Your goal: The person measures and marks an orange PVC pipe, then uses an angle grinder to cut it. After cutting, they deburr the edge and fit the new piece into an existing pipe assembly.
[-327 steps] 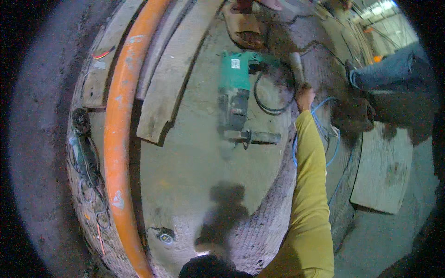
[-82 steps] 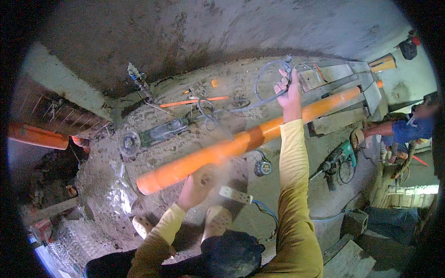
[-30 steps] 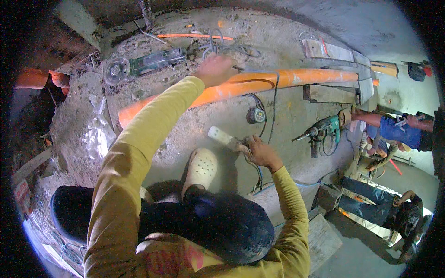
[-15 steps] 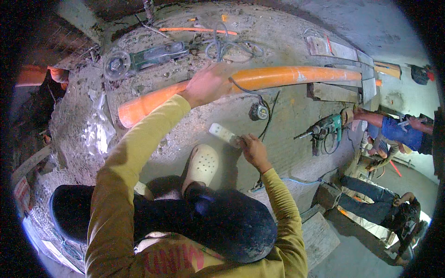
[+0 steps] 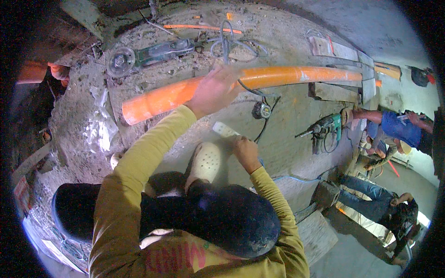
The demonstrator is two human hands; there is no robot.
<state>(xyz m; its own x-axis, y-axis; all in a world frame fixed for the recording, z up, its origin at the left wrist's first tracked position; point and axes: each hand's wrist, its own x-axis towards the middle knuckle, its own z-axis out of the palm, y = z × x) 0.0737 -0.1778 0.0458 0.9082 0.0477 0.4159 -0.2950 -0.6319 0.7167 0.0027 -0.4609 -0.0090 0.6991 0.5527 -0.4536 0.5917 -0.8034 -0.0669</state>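
Observation:
My left hand lies over the orange pipe, fingers bent across it and slightly blurred. The long pipe runs left to right across the concrete floor. My right hand is closed around the near end of a flat white oblong piece with a rounded outline; its exact kind is unclear. Between the pipe and that hand's far side sits a small dark case with a round face, resembling a tape measure, beside a dark cord. My light clog is planted close to the white piece.
Beyond the pipe lie an angle grinder, a looped grey cable and a thin orange strip. At right, another person's hand touches a green rotary hammer. Boards, a block and a standing person are farther right.
The whole view has shifted slightly. My right hand has turned, its fingers now less visible, and the white piece has tilted lower. My left hand remains on the pipe.

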